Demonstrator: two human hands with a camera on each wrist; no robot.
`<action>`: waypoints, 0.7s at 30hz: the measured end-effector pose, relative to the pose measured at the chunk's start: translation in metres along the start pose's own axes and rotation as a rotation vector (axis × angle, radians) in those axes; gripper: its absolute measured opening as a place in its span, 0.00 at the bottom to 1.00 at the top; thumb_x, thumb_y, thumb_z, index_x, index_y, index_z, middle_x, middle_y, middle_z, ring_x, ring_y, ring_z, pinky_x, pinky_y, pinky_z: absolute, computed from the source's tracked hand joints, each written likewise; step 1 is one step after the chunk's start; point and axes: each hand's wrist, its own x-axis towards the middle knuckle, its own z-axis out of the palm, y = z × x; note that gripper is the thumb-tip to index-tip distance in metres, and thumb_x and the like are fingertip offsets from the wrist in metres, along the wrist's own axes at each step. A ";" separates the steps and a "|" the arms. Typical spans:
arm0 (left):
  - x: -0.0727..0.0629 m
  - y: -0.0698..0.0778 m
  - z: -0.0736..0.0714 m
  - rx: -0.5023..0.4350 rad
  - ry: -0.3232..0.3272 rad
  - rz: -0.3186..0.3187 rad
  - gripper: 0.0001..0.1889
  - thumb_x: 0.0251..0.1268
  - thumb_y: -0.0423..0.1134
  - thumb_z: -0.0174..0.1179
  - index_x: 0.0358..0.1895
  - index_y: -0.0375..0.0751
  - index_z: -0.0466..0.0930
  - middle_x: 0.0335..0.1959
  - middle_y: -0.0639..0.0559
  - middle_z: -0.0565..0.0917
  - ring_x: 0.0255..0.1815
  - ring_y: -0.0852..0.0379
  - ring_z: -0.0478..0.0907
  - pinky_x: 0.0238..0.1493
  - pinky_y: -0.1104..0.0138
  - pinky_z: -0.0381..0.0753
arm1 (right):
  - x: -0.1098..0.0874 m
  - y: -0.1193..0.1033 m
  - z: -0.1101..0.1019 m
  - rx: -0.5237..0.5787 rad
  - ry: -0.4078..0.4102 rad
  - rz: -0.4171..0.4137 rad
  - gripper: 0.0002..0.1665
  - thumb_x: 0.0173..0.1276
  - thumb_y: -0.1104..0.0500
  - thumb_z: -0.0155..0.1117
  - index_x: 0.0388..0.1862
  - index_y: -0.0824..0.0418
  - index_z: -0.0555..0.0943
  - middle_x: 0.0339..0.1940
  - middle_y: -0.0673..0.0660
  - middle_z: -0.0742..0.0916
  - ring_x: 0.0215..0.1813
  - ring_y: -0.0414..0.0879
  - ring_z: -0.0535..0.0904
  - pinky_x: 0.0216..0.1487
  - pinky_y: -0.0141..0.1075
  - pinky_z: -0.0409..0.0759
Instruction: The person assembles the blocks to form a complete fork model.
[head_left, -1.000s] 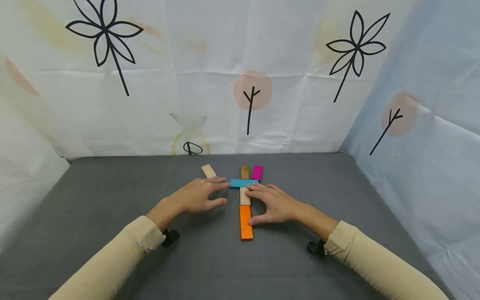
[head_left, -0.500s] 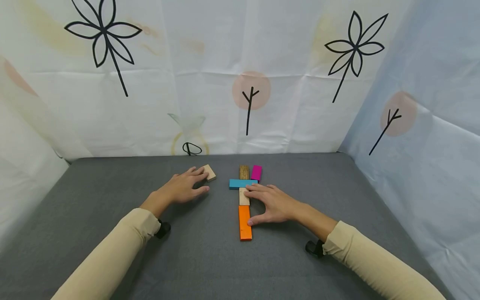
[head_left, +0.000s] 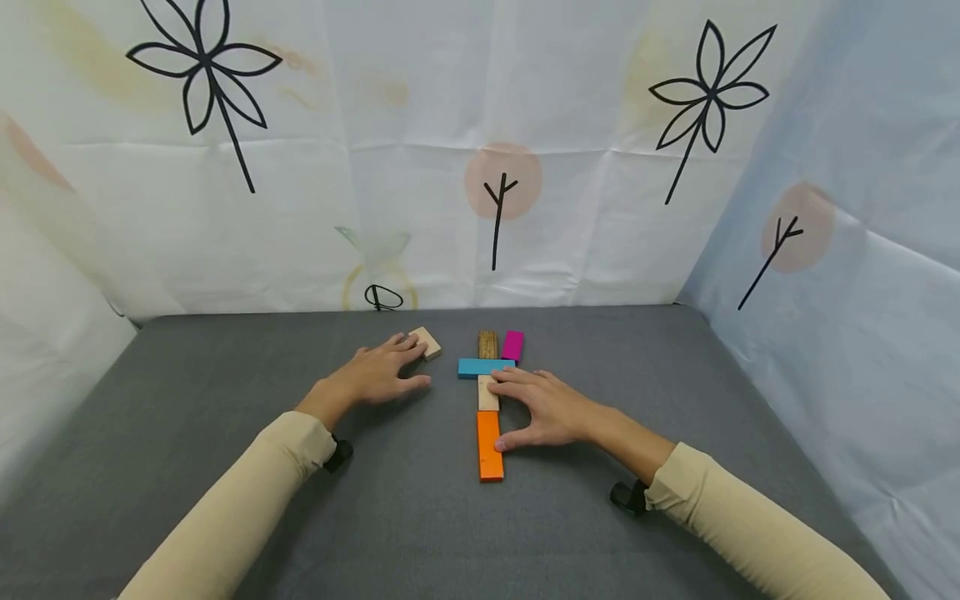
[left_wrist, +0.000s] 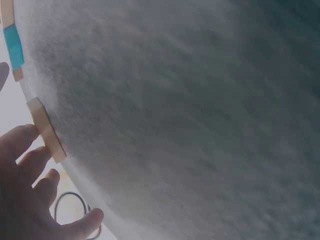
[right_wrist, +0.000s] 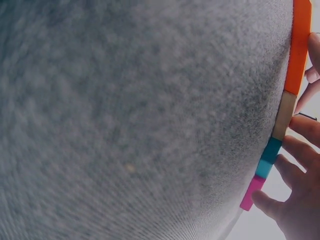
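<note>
A loose pale wooden block (head_left: pixel 428 344) lies tilted on the grey cloth, left of the other blocks. My left hand (head_left: pixel 378 372) rests its fingertips against the block's near left side, fingers stretched and thumb apart. In the left wrist view, fingertips meet that pale block's edge. A column of blocks runs away from me: orange (head_left: pixel 491 450), pale wood (head_left: pixel 488 396), a crosswise blue one (head_left: pixel 480 367) and a brown one (head_left: pixel 488 343). Spread over the column's right side is my right hand (head_left: pixel 551 408), thumb at the orange block, fingertips at the pale one.
A magenta block (head_left: pixel 513 344) lies right of the brown one, behind the blue block's right end. Grey cloth (head_left: pixel 360 517) covers the table. White printed curtains (head_left: pixel 577 233) stand behind it and at both sides.
My left hand moved left from near the blue block to the loose pale block. Over the last half second, hand and block shifted slightly to the right. The right hand stayed put.
</note>
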 end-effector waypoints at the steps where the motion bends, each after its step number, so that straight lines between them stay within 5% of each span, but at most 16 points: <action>1: 0.001 0.002 0.000 0.003 0.000 0.005 0.39 0.74 0.62 0.49 0.79 0.43 0.54 0.80 0.41 0.53 0.80 0.39 0.47 0.67 0.31 0.50 | 0.000 0.000 0.000 -0.001 -0.001 0.002 0.52 0.60 0.30 0.67 0.75 0.57 0.68 0.78 0.56 0.66 0.78 0.53 0.59 0.71 0.62 0.56; 21: 0.023 0.030 0.003 0.024 -0.059 0.003 0.40 0.72 0.62 0.51 0.80 0.46 0.54 0.80 0.46 0.53 0.80 0.42 0.46 0.70 0.34 0.50 | 0.002 0.004 0.001 -0.004 -0.009 -0.005 0.51 0.61 0.30 0.66 0.75 0.57 0.69 0.78 0.56 0.66 0.78 0.54 0.59 0.71 0.64 0.55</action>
